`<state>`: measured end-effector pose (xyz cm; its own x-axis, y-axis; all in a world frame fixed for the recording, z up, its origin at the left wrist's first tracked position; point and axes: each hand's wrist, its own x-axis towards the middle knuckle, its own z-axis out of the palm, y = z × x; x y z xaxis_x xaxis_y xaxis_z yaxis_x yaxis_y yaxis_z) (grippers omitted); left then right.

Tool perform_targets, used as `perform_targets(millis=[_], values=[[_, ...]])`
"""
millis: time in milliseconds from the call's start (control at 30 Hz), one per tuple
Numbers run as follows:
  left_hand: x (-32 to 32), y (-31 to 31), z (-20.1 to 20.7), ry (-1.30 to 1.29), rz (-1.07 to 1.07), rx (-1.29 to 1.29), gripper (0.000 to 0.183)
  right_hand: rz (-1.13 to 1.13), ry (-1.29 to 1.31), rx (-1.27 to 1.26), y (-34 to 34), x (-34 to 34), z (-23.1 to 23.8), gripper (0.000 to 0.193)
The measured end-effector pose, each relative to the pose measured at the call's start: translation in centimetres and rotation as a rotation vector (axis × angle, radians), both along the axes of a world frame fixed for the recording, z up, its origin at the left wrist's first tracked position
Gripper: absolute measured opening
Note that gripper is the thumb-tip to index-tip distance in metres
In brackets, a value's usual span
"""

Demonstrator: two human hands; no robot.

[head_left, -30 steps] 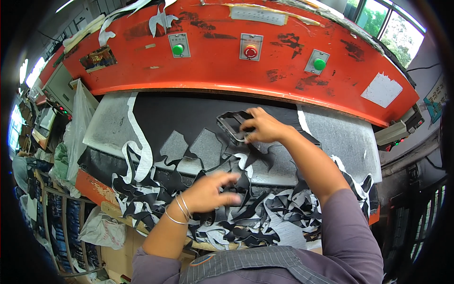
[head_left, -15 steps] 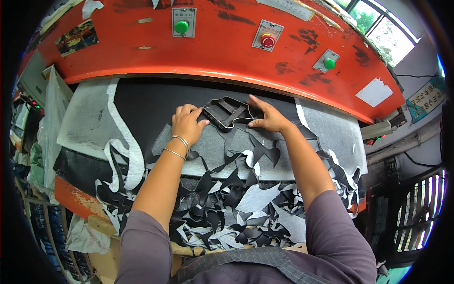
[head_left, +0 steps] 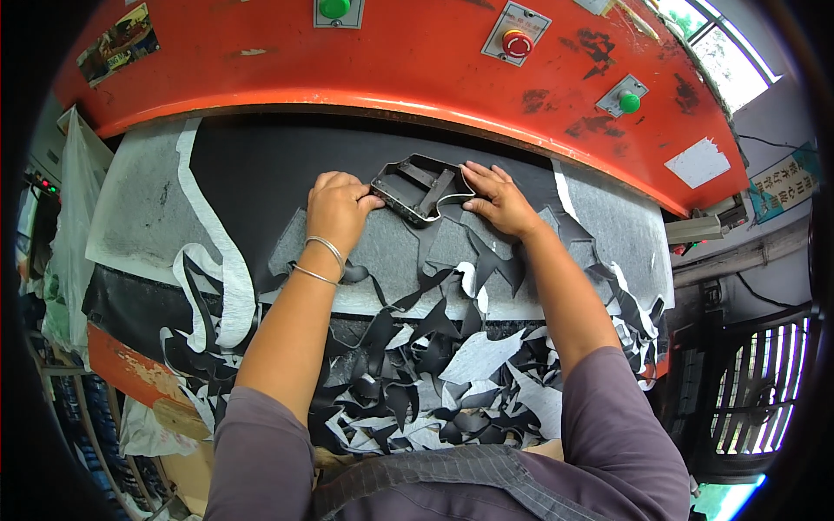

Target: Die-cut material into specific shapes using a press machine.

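A dark steel cutting die [head_left: 436, 193] with an angular outline and inner crossbars lies on a black sheet of material [head_left: 269, 156]. My left hand [head_left: 337, 208] grips its left end, the thumb pressed to the near side and the fingers curled. At the opposite end, my right hand [head_left: 502, 198] closes on the die with thumb and fingers against the wall. Just nearer than the die, cut-out gaps in the black sheet expose the grey cutting board [head_left: 365, 247]. Thin black remnants [head_left: 495, 265] of the sheet hang around those gaps.
An orange press beam [head_left: 347, 78] spans the far side, bearing green buttons [head_left: 629, 102] and a red stop button [head_left: 517, 43]. Black and white scraps [head_left: 469, 358] heap along the near edge. Clear plastic sheeting [head_left: 74, 234] hangs at the left.
The whole view has shifted, with the bench now higher in the picture. My right hand's fingers have drawn in closer against the die, which has turned slightly.
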<state>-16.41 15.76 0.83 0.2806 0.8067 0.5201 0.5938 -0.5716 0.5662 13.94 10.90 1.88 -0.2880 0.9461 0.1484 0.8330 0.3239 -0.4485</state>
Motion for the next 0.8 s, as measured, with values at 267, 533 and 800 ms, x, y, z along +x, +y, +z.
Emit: perform_targets(millis=[267,533,800], values=[[-0.3,0.2,0.1,0.031,-0.007,0.043,0.022,-0.015,-0.016,-0.025,0.3,-0.8,0.2,0.058],[-0.3,-0.2,1.2,0.09,0.002,-0.037,0.032,-0.161,0.398,0.048,-1.1,0.0,2.8,0.067],[-2.9,-2.5,12.2,-0.257,0.043,-0.048,0.022,-0.811,0.516,1.284,-5.4,5.1,16.5,0.037]])
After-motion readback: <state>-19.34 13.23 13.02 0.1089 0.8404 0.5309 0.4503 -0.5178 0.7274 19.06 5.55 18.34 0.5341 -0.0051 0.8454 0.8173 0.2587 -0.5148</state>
